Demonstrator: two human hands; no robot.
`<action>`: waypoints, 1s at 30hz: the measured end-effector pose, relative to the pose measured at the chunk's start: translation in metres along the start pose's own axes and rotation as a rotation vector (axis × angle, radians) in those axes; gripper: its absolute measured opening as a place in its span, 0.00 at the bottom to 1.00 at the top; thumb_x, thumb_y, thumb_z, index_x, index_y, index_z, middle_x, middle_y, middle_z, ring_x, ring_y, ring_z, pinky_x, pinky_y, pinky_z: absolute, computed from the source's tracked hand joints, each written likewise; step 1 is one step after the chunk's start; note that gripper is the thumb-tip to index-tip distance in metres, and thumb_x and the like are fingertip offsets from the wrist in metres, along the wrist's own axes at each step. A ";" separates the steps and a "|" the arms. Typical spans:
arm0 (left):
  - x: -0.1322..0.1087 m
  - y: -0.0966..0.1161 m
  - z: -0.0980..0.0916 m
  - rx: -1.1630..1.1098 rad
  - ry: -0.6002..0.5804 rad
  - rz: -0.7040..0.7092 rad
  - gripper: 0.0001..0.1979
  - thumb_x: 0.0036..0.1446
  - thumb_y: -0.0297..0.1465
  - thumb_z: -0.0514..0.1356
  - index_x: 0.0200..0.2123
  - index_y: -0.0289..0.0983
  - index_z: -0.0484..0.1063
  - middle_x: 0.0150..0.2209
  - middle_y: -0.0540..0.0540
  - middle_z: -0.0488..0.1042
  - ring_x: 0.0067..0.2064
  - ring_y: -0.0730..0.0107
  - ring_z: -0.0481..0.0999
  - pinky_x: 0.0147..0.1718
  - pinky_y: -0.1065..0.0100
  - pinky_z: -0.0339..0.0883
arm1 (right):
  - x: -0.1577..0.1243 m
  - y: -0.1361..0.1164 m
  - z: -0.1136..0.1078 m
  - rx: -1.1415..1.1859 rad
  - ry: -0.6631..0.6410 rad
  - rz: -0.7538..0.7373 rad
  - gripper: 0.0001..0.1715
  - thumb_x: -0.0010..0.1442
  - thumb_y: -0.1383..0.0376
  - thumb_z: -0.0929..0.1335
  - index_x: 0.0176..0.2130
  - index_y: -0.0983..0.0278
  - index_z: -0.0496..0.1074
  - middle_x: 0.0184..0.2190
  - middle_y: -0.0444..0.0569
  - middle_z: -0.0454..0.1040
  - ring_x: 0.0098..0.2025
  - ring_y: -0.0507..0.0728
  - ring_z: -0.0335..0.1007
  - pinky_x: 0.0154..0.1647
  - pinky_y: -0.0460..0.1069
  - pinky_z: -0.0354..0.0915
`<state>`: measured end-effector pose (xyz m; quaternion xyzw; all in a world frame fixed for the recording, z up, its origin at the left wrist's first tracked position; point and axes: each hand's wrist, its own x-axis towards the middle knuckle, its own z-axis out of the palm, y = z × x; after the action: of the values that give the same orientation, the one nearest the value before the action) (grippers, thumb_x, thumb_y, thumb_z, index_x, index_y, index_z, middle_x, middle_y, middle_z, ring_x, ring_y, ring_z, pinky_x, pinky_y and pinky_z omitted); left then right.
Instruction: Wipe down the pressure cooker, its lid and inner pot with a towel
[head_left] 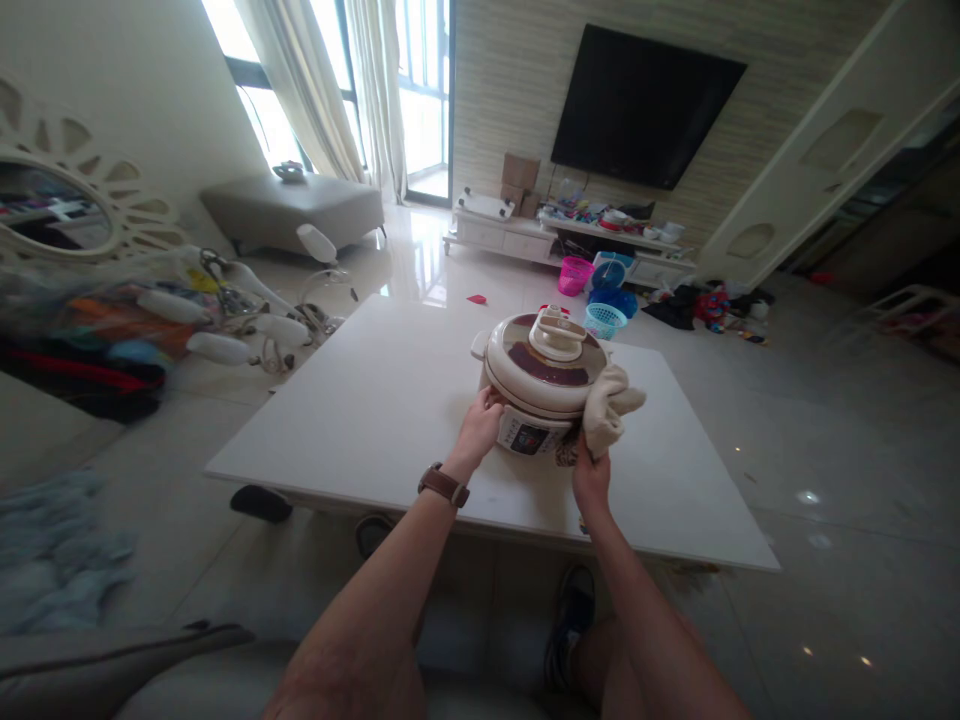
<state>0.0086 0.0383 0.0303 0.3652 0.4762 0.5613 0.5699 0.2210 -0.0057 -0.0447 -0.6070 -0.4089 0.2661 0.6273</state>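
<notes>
A cream electric cooker point(517, 395) with a lid, dark panes in it and a raised cream handle point(556, 338), stands on the white table. Its front panel point(529, 436) with a dark display faces me. My left hand point(480, 432) has its fingers curled against the cooker's left front side, partly hidden behind its edge. A beige cloth point(607, 408) is bunched at the cooker's right side. My right hand point(592, 475) grips the cloth from below, close against the cooker. A small patterned dark piece point(568, 450) shows between that hand and the panel.
The white table point(360, 410) has its front edge close to my legs. Beyond it, a pink basket point(575, 275) and a light blue basket point(604, 320) stand on the floor by a TV cabinet point(510, 238). A fallen white-shaded lamp point(247, 320) lies to the left.
</notes>
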 end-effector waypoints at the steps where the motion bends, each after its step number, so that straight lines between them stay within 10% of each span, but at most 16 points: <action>1: 0.001 0.000 -0.001 0.005 0.004 0.004 0.21 0.48 0.25 0.62 0.48 0.40 0.76 0.58 0.39 0.81 0.68 0.50 0.73 0.67 0.56 0.65 | 0.007 0.009 0.000 0.005 0.066 0.057 0.33 0.61 0.45 0.71 0.56 0.63 0.77 0.57 0.57 0.81 0.68 0.67 0.71 0.68 0.64 0.67; 8: 0.033 0.004 -0.010 -0.205 0.185 -0.044 0.21 0.55 0.33 0.64 0.54 0.45 0.71 0.73 0.42 0.67 0.77 0.57 0.61 0.72 0.54 0.56 | 0.033 0.038 0.014 0.027 0.203 0.181 0.31 0.61 0.44 0.69 0.51 0.64 0.78 0.50 0.54 0.84 0.59 0.65 0.77 0.58 0.58 0.73; 15: 0.054 0.012 -0.018 -0.524 0.017 -0.027 0.12 0.61 0.36 0.59 0.45 0.40 0.77 0.58 0.42 0.79 0.67 0.60 0.73 0.58 0.63 0.70 | 0.032 0.028 0.012 0.070 0.151 0.252 0.37 0.57 0.40 0.70 0.53 0.65 0.78 0.55 0.57 0.82 0.61 0.66 0.76 0.66 0.61 0.68; 30: 0.040 0.005 -0.013 -0.599 0.055 -0.008 0.10 0.62 0.30 0.59 0.45 0.40 0.77 0.47 0.44 0.81 0.54 0.66 0.79 0.47 0.71 0.74 | 0.055 0.025 -0.001 0.062 0.029 0.241 0.32 0.59 0.44 0.69 0.50 0.64 0.77 0.50 0.56 0.83 0.57 0.65 0.78 0.62 0.62 0.71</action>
<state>-0.0087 0.0765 0.0266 0.1634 0.3062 0.6841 0.6415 0.2551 0.0424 -0.0585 -0.6357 -0.3155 0.3435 0.6151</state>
